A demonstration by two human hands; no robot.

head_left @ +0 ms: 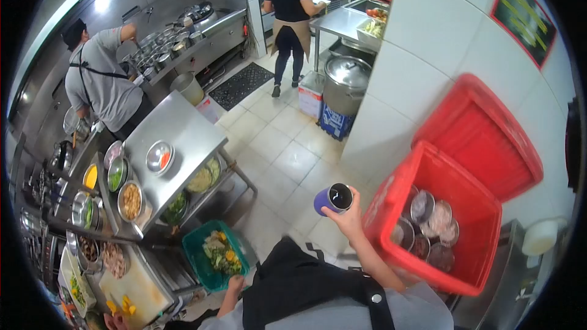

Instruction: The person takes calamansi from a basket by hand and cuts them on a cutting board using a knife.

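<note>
My right hand (347, 212) is wrapped round a purple tumbler (320, 200), held upright in front of me over the tiled floor. Its round top is dark with a bright reflection and a silvery rim. Just right of that hand stands a big red cooler (391, 232), its lid (483, 134) tilted back against the wall. Metal bowls of pale and dark food (437, 217) sit inside the cooler. Low at my left side, my left hand (235, 283) hangs with its fingers curled in, nothing showing in them, next to a green basin (191, 256) of vegetable scraps.
A steel table (183, 119) with food bowls stands on the left. At bottom left, another person's hand (114, 321) is at a cutting board (137, 287). One person (110, 79) works at the stove; another (289, 18) stands ahead near a large pot (347, 79).
</note>
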